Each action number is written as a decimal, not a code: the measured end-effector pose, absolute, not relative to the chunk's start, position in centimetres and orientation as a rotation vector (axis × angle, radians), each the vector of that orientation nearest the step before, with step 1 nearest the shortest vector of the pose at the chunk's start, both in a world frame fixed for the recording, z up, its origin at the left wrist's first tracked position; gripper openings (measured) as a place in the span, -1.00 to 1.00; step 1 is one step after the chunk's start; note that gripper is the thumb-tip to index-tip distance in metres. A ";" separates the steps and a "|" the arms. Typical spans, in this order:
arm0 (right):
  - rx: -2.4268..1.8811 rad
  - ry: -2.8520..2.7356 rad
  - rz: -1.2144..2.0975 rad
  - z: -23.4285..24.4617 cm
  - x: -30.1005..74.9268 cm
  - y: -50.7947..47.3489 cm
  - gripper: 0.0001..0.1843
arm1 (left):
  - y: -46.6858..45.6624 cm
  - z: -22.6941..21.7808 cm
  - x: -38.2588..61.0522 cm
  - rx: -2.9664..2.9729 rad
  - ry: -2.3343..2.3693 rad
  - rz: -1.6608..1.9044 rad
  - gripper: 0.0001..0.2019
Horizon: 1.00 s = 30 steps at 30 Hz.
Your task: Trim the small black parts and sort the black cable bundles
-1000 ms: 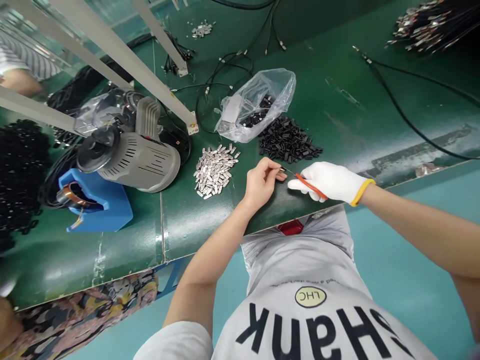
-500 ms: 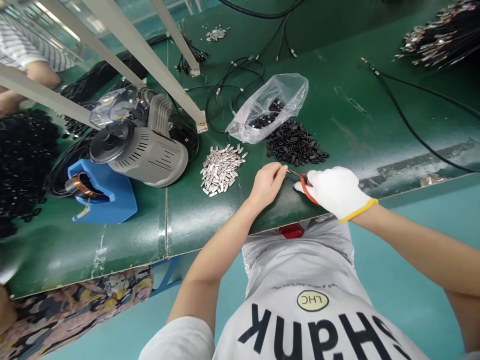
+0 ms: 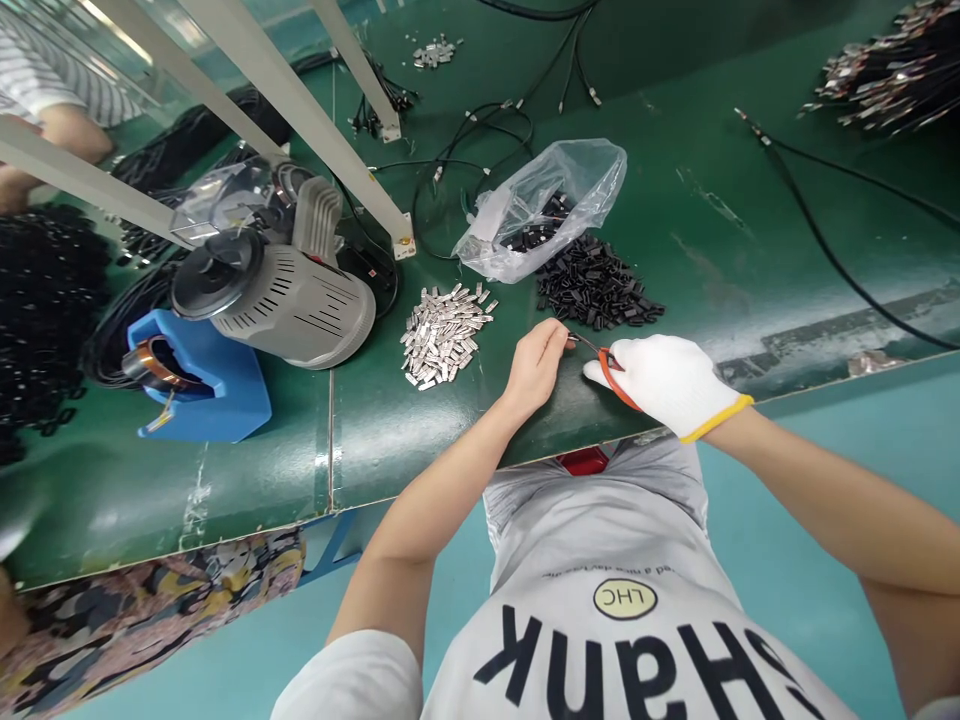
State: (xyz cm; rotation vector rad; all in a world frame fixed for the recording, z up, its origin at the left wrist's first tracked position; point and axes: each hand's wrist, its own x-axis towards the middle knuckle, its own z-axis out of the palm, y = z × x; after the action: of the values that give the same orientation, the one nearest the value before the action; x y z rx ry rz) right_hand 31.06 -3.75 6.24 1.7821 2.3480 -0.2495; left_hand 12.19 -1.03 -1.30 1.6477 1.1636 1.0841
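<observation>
My right hand [image 3: 660,378], in a white glove with a yellow cuff, is closed around a pair of red-handled pliers [image 3: 616,384]. Their dark jaws point left and meet the fingertips of my bare left hand [image 3: 536,362]. Those fingers are pinched together; whatever small piece lies between them is hidden. Just left of that hand sits a pile of small silver metal connector pieces [image 3: 444,335]. Beyond both hands is a heap of small black plastic pieces [image 3: 596,285], partly spilling from a clear plastic bag [image 3: 577,180].
A grey machine with a black knob [image 3: 300,305] and a blue holder with a wound spool [image 3: 232,385] stand at left. Black cables [image 3: 817,220] lie to the right, and a cable bundle [image 3: 885,75] behind them. White posts [image 3: 300,110] rise from the green table. Another person's arm [image 3: 75,130] shows at far left.
The view has shifted slightly. The pliers' jaws have turned a little at my left fingertips; both hands stay in nearly the same place.
</observation>
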 end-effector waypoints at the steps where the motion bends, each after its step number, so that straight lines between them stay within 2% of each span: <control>1: 1.773 2.350 -0.275 6.3 31.0 -3.7 -0.39 | -1.0 -1.3 12.2 1.641 1.164 1.094 -0.57; 3: 1.772 2.358 -0.272 6.1 30.9 -3.8 -0.38 | -1.0 -1.3 12.3 1.622 1.170 1.109 -0.58; 10: 1.791 2.475 0.064 5.2 31.5 -4.0 -0.38 | -1.5 -1.0 12.5 1.659 1.242 1.093 -0.66; 14: 1.802 2.457 0.041 5.4 31.7 -3.7 -0.41 | -1.6 -1.1 12.5 1.727 1.245 1.069 -0.68; 20: 1.808 2.441 0.023 5.2 31.4 -3.7 -0.33 | -1.4 -1.1 12.3 1.787 1.245 1.041 -0.71; 30: 1.751 2.478 0.133 5.0 31.6 -2.9 -0.37 | -1.6 -0.2 12.6 1.695 1.262 1.017 -0.67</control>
State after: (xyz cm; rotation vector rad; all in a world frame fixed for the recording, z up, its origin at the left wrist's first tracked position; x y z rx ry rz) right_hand 31.61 -2.88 5.03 1.7508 2.4784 0.1331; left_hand 12.58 -1.64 -0.25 1.6950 1.2617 1.0172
